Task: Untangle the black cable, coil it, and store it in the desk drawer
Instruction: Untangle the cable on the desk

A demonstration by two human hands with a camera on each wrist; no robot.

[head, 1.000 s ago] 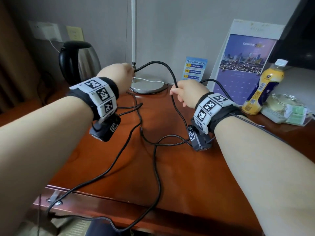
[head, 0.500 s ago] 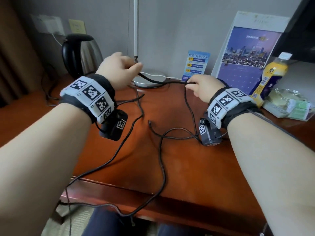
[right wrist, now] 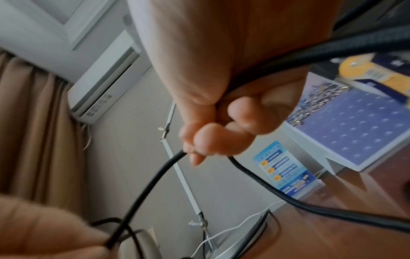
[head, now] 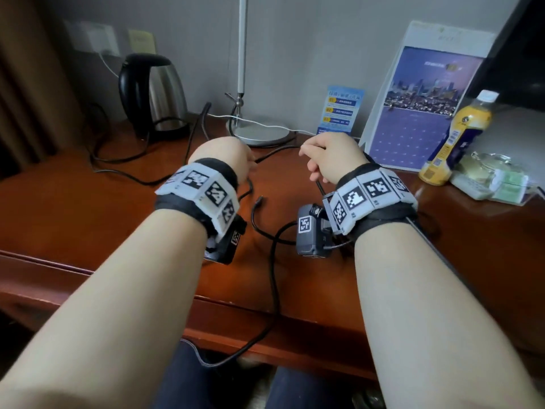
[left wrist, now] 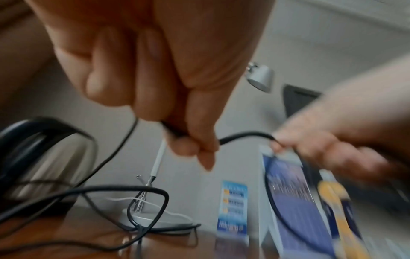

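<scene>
A thin black cable (head: 274,276) loops over the reddish wooden desk (head: 88,208) and hangs over its front edge. A free plug end (head: 259,200) lies between my wrists. My left hand (head: 224,156) pinches the cable (left wrist: 175,133) between thumb and fingers. My right hand (head: 327,156) grips another stretch of the cable (right wrist: 155,177) in curled fingers, and a short span (head: 274,153) runs between the two hands. More black loops (left wrist: 124,191) lie near the lamp base. No drawer shows in any view.
A kettle (head: 159,93) with its own black cord stands at the back left. A lamp base (head: 259,132) with a white wire, a blue card (head: 342,110), a calendar (head: 424,104), a yellow bottle (head: 460,137) and a tray of packets (head: 495,181) line the back and right.
Both hands came down and toward me, closer together. The raised arc of cable between them dropped to a short span just above the desk.
</scene>
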